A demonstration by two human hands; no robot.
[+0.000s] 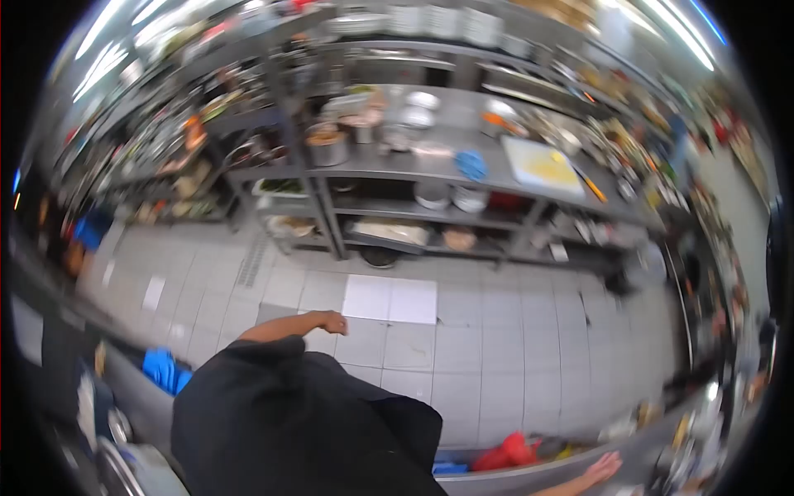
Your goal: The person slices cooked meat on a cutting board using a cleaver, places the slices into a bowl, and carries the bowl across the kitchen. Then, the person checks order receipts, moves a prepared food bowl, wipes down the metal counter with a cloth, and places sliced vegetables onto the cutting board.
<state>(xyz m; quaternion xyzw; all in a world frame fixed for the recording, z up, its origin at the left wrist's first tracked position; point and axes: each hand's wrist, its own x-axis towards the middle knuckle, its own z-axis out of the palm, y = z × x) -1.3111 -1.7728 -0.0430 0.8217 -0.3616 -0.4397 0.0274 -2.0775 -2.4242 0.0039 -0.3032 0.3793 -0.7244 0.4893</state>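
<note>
My left hand (pixel 333 323) is over the tiled floor (pixel 471 364), in front of my dark clothing. Its fingers look curled closed, and nothing shows in them. Low on the right, my right hand (pixel 604 468) reaches out with fingers stretched apart, holding nothing. It is nearest a steel counter edge (pixel 538 475), where a red bag (pixel 509 452) lies; blur hides whether the hand touches the counter. Across the floor, a steel worktable (pixel 389 169) carries a white cutting board (pixel 529 157) with yellow food pieces (pixel 552 170), an orange-handled knife (pixel 591 187) and a blue cloth (pixel 470 164).
Pots (pixel 327 145) and bowls stand on the worktable, with containers (pixel 432 195) on its lower shelf. Stacked plates (pixel 442 22) fill a high shelf. White sheets or tiles (pixel 389 299) lie on the floor. A blue bag or cloth (pixel 165 370) is at left. The edges are blurred.
</note>
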